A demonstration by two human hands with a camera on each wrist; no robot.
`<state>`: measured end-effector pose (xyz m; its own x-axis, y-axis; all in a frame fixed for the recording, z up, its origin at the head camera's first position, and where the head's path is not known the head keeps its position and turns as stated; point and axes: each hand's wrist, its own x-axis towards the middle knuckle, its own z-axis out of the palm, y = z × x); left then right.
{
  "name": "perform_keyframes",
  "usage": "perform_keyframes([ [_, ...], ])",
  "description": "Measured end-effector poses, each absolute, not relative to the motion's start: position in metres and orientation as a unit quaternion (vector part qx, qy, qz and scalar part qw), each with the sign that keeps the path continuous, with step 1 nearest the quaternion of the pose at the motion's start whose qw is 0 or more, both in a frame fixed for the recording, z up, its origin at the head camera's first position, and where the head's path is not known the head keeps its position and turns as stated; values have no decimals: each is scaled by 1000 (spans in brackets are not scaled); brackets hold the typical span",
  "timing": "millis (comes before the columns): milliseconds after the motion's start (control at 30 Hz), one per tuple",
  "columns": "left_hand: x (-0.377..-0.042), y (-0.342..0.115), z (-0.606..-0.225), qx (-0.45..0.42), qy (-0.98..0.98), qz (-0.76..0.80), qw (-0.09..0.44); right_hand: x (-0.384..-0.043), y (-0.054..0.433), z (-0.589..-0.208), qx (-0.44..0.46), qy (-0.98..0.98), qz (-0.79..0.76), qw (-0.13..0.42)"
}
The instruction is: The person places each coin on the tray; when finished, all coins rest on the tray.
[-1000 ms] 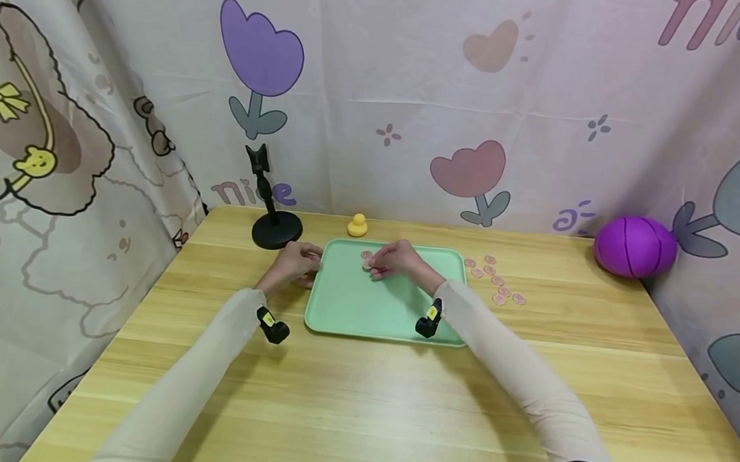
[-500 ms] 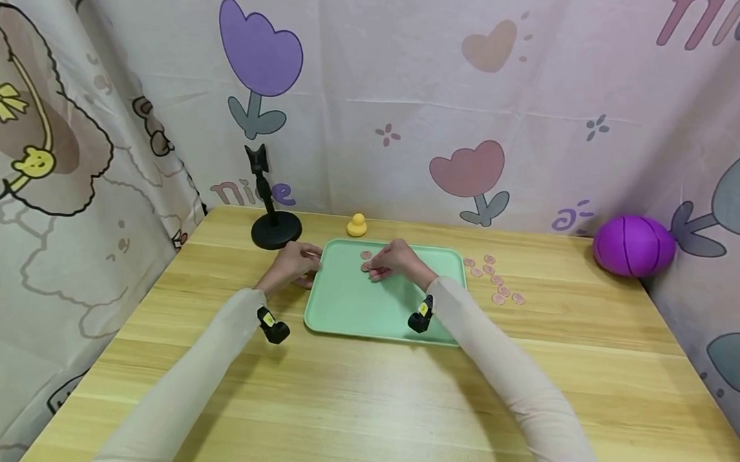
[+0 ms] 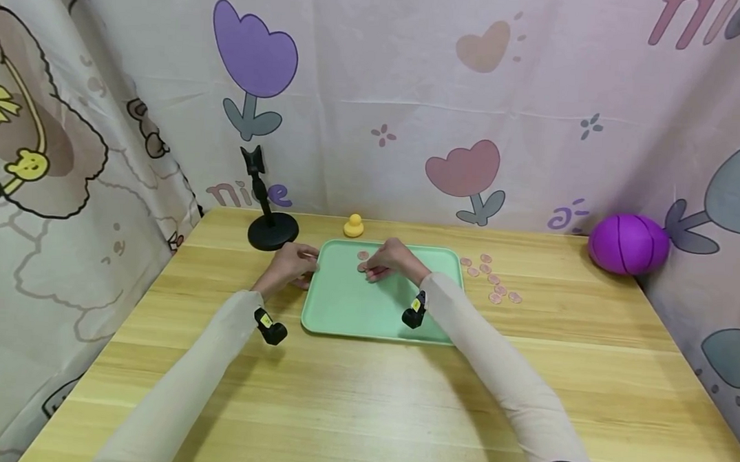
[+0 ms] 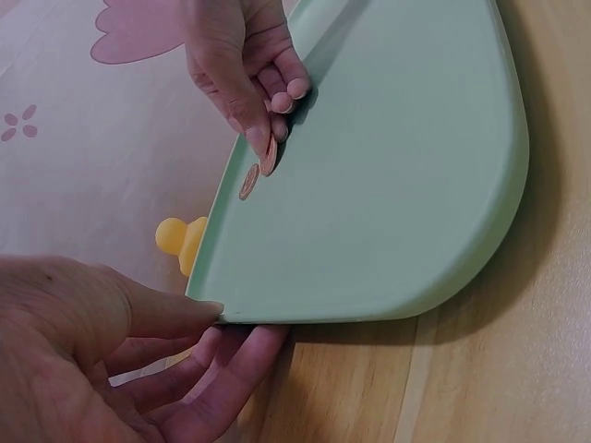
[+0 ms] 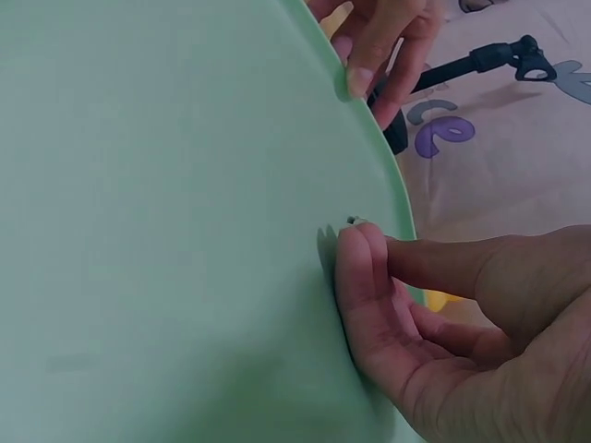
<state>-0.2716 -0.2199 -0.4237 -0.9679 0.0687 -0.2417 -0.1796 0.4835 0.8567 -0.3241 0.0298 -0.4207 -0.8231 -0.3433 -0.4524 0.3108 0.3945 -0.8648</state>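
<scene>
My right hand (image 3: 395,260) is over the light green tray (image 3: 354,309) and pinches a copper-coloured coin (image 4: 269,157) against or just above its surface. A second coin (image 4: 249,181) lies flat in the tray beside it, close to the far rim. On the tray's left side, my left hand (image 3: 291,264) holds the rim, thumb on top and the other fingers outside and beneath. In the right wrist view, the curled fingers of my right hand (image 5: 434,323) hide most of the coin.
Several more coins (image 3: 494,280) lie scattered on the wooden table right of the tray. Behind it sits a yellow rubber duck (image 3: 354,226). A black stand (image 3: 272,231) is at the back left, and a purple ball (image 3: 628,244) at the back right.
My right wrist has shifted slightly left while its fingertips stay at the same coin. The left hand keeps its place on the rim. The head view has turned a little right.
</scene>
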Motion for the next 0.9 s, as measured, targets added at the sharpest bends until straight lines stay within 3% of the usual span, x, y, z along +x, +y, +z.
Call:
perform_keyframes([
  [900,-272,-220,-424,-31,852,507,129,-323,23,-417,-44,831,-486,266],
])
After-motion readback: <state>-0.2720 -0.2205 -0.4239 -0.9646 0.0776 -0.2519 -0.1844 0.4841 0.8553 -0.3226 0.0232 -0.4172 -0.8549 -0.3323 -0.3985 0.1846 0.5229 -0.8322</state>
